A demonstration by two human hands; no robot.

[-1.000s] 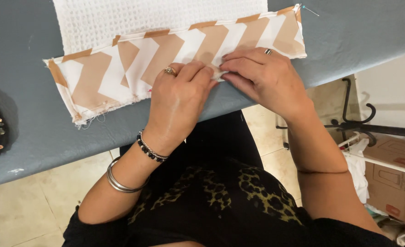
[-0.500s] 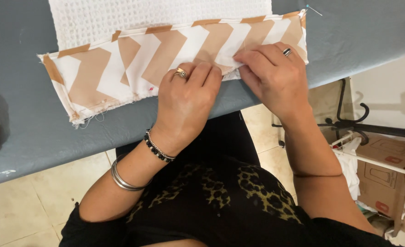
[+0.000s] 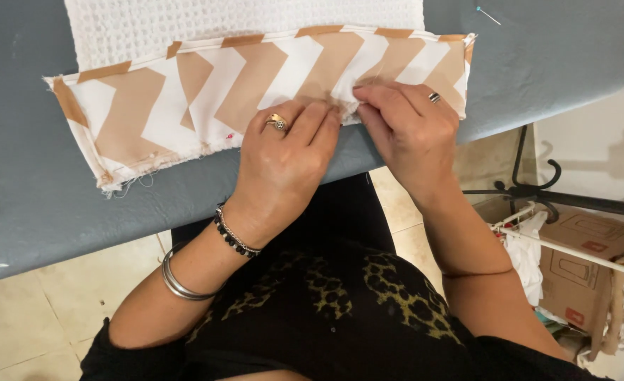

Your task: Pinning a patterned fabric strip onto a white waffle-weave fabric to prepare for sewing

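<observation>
A strip of tan and white chevron fabric (image 3: 206, 92) lies across a grey padded board (image 3: 37, 204), over the lower edge of a white waffle-weave cloth (image 3: 185, 21). My left hand (image 3: 284, 152) presses flat on the fabric's near raw edge, with a ring on one finger and bracelets on the wrist. My right hand (image 3: 407, 127) sits just beside it, fingertips pinching the same folded edge of the fabric. The two hands touch at the fingertips. A small red-headed pin (image 3: 230, 136) sticks in the fabric left of my left hand.
A blue-headed pin (image 3: 487, 14) lies on the board at the far right. Below the board's right end stand a black metal stand (image 3: 537, 190), cardboard boxes (image 3: 594, 261) and a white rod with cloth. Tiled floor shows at the lower left.
The view has shifted, so the fabric sits further left and higher in frame. Both hands have slid rightward along the fabric's near edge and stay pressed on it.
</observation>
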